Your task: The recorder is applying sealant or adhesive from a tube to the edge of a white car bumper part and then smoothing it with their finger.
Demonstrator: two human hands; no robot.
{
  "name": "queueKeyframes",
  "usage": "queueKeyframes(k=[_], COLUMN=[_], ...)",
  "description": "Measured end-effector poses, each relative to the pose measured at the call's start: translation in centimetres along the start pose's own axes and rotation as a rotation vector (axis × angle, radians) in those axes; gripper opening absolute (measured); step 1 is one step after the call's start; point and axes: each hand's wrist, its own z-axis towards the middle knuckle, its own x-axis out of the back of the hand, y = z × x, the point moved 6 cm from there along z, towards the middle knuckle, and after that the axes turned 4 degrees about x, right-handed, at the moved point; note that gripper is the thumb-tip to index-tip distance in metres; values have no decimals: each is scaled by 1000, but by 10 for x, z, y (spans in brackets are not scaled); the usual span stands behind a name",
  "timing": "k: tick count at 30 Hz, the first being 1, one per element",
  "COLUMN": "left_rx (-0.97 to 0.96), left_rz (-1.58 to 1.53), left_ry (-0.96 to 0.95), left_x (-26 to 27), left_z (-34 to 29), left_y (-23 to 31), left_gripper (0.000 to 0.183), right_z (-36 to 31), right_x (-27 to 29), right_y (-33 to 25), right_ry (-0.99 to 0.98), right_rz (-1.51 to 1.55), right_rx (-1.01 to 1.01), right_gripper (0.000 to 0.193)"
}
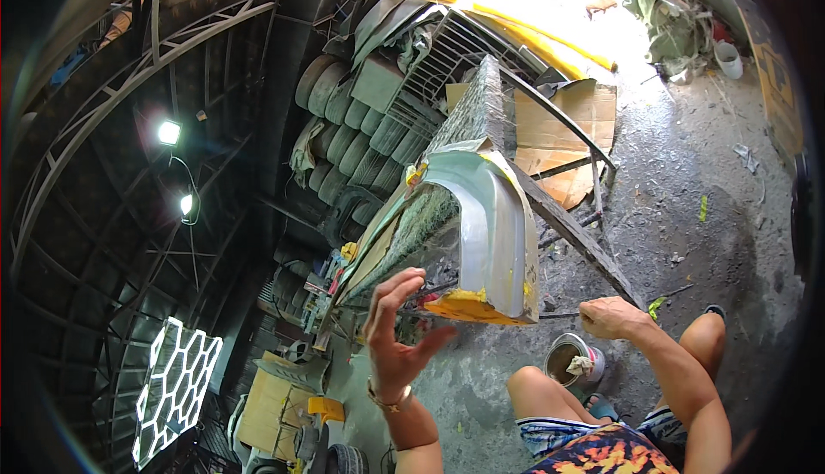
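Observation:
A curved grey car body panel [498, 233], patched with yellow along its edges and lower end, rests on a dark metal stand [576, 238]. Just left of the panel's lower end my left hand [400, 336] is raised, fingers and thumb apart, holding nothing and not visibly touching the panel. My right hand [612, 318] is closed, to the right of the panel's lower end and apart from it. Its curled fingers hide whatever may be in them. Below, between the hands, a round metal can [574, 360] stands on the floor with a crumpled pale rag or paper at its rim.
Stacked tyres [348, 130] line the area behind the stand. Flattened cardboard [559, 134] lies beyond its legs, near long yellow tubes [490, 14]. A white bucket [728, 60] stands at the far right. My bent knees [537, 388] flank the can's near side.

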Motion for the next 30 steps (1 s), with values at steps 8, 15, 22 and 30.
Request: queueKeyframes(k=[8, 15, 22, 30], left_rx=[-2, -38, 67, 197], left_rz=[-113, -291, -619, -709], left_ry=[101, 265, 526, 276], left_x=[-26, -17, -43, -95], left_z=[-4, -2, -67, -121], left_y=[0, -17, -32, -26], left_gripper=[49, 16, 35, 27], right_z=[3, -14, -61, -93], right_x=[1, 5, 20, 50], right_y=[7, 26, 18, -105], right_ry=[42, 57, 291, 507], right_rz=[-21, -1, 441, 674], right_rx=[7, -122, -68, 127], right_gripper=[24, 19, 21, 22])
